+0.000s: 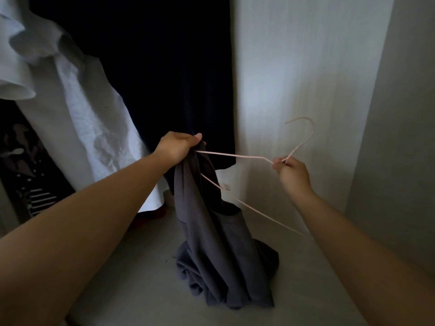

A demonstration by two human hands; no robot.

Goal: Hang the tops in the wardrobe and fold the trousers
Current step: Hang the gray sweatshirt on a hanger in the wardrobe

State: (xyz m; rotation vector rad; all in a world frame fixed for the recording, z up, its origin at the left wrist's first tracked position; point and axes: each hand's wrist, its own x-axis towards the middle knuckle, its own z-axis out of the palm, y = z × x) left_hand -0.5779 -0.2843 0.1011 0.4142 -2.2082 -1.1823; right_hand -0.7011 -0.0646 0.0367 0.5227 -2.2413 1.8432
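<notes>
A dark grey top (pixel 211 243) hangs from my left hand (pixel 179 147), which grips its upper edge in a fist; its lower part lies bunched on the pale wardrobe floor (pixel 306 278). My right hand (pixel 290 170) pinches a thin pink wire hanger (pixel 247 157) at the base of its hook. One arm of the hanger runs left into the cloth at my left hand. The other arm slants down to the right, outside the top.
Inside the wardrobe hang a white garment (pixel 77 118) at the left and a dark navy one (pixel 188 90) behind the top. A patterned dark garment (pixel 21 165) shows at the far left. The white side panel (pixel 306 78) stands at the right.
</notes>
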